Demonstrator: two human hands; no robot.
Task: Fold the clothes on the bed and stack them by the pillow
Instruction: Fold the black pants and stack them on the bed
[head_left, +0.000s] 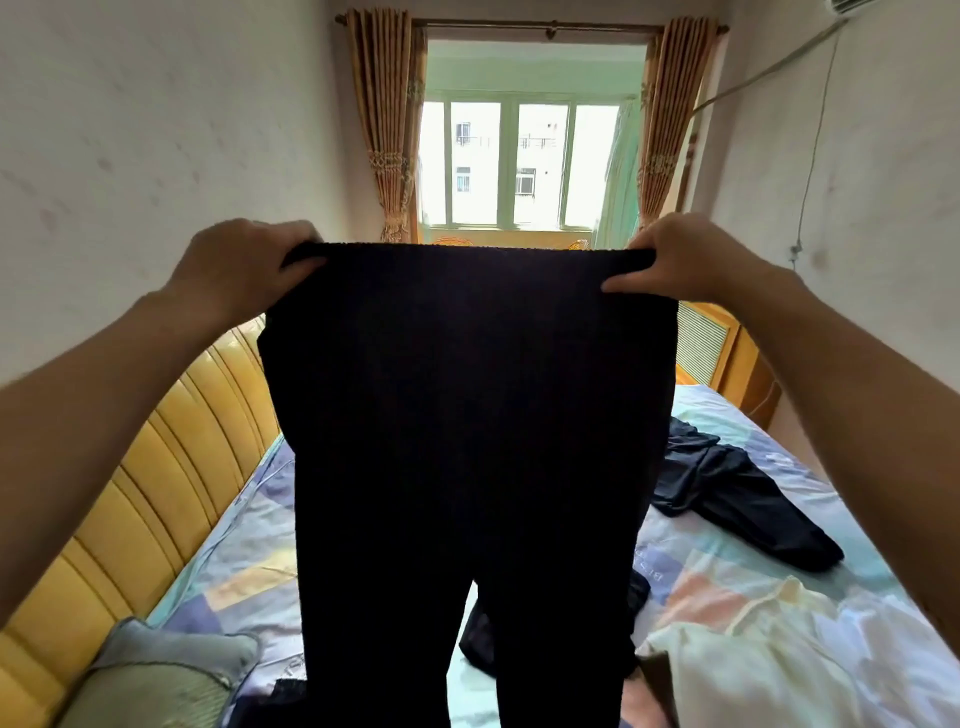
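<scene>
Head view: left hand (244, 265) and right hand (680, 260) pinch the black trousers (467, 415) by the waistband, whose dangling legs risk bunching crookedly when lowered onto the bed (727, 561).

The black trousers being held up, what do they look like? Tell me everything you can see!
The black trousers hang in the air above the bed, held up flat by the waistband. The left hand pinches one top corner and the right hand pinches the other. The cloth looks dark, soft and slightly ribbed, like a knit. The top edge is stretched straight. Lower down they split into two legs that drop out of view at the bottom.
</scene>
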